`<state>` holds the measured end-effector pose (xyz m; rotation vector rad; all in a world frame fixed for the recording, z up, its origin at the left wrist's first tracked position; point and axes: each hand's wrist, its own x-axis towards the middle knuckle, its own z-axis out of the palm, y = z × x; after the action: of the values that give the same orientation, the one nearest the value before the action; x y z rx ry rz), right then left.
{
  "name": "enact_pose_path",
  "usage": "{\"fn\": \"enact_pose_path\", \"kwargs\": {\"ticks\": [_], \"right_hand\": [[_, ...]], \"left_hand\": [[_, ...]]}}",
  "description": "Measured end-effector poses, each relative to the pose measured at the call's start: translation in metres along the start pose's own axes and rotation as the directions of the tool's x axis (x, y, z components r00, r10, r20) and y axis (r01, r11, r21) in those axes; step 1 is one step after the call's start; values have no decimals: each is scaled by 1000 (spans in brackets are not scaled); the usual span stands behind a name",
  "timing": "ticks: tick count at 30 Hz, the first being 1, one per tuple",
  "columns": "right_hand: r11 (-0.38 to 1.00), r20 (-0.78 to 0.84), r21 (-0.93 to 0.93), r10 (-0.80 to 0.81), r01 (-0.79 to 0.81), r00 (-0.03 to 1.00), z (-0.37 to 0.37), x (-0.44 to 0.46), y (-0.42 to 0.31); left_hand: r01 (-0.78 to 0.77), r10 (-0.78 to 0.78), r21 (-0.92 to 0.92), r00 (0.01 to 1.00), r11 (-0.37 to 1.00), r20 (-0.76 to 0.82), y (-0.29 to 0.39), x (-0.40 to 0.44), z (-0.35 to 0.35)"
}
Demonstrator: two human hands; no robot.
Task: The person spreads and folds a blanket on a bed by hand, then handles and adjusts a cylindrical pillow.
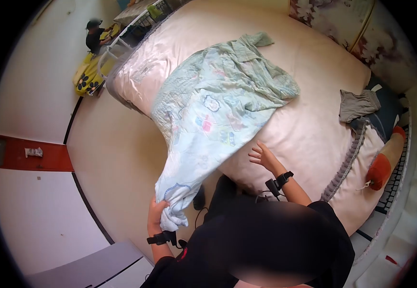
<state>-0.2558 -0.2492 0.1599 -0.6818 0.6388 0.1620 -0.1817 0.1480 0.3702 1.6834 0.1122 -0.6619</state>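
A light green and blue patterned quilt [218,103] lies crumpled over the bed, and its near corner hangs off the edge toward me. That corner is bunched in my left hand [158,211], whose fingers are wrapped round the cloth. My right hand [265,157] is over the near side of the bed, to the right of the quilt and apart from it. Its fingers are spread and nothing is in them. Both wrists wear black straps.
The bed [323,105] has a pink satiny cover. Grey shorts [357,105], a dark pillow [386,113] and an orange-ended bolster [388,156] lie at its right. Another person [94,38] sits at the far upper left, near a yellow flowered cover [86,77].
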Motion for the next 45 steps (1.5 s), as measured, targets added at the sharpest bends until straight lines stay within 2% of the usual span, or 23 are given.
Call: {"fn": "enact_pose_path", "kwargs": {"ticks": [7,9,10,12,15,18,19,20,21,22,24,27,28,32,37,38,39,40,41,42,43,44,45], "right_hand": [[906,75,423,-13,-20,997,-4,78,-5],[849,84,528,-70,15,994,-13,106,2],[836,36,549,-45,18,998,-20,120,5],[815,-148,561,-73,145,986,-31,134,2],[832,-252,482,-170,276,953,-52,136,-15],[728,-318,548,-273,411,908,-59,123,-32],[741,-278,559,-255,372,926,-51,110,-39],[766,-262,550,-220,333,940,-40,99,-45],[813,-214,507,-204,288,955,-61,109,-35],[859,-311,399,-203,322,928,-41,90,-42],[906,-344,374,-61,197,937,-61,92,-51],[896,-409,332,-144,294,901,-52,75,-141],[899,-436,252,-226,359,871,-63,81,-181],[667,-527,57,-612,743,590,-23,48,-382],[116,-178,-181,-981,977,83,144,-158,-470],[-305,123,-767,-933,564,-337,154,-191,-460],[-522,572,-819,-723,-236,-387,140,-221,-443],[-530,521,-840,-728,-115,-447,133,-245,-437],[-532,460,-847,-738,5,-494,122,-269,-424],[-505,451,-862,-721,-48,-526,118,-290,-405],[-440,316,-891,-776,108,-546,118,-304,-387],[-372,171,-887,-814,273,-555,127,-316,-368],[-308,25,-850,-834,428,-552,135,-327,-349]], "left_hand": [[-275,224,-343,958,898,-181,23,-42,-14],[-204,166,-640,979,740,-120,30,-64,-18],[-70,202,-752,976,655,85,16,-72,-54],[-28,748,-929,602,369,279,34,-65,-55],[-15,867,-998,493,-68,-66,48,-70,-73],[-51,777,-915,510,-400,-368,48,-54,-140],[-567,587,-798,582,-204,-563,57,-42,-145],[-870,407,-473,486,138,-774,66,-28,-149],[-802,404,-591,571,89,-714,71,-9,-164],[-523,525,-848,700,-86,-485,76,15,-177],[-73,653,-990,746,-123,-136,94,70,-186],[-548,626,-742,746,387,-225,153,174,-183],[-565,576,-636,787,525,-223,165,217,-197],[-737,742,-400,646,545,-181,287,331,-142],[-996,995,79,39,46,-89,447,364,-119],[-982,994,178,-75,-59,-82,464,362,-122],[-958,985,247,-165,-146,-58,465,358,-118],[-871,939,463,-281,-163,-197,469,371,-117],[-885,947,441,-256,-148,-195,465,372,-114],[-852,934,475,-324,-218,-151,462,365,-112],[-811,912,507,-396,-294,-106,458,363,-112],[-822,918,490,-384,-289,-102,446,372,-111],[-960,956,222,-217,-172,-199,431,381,-110]]}}
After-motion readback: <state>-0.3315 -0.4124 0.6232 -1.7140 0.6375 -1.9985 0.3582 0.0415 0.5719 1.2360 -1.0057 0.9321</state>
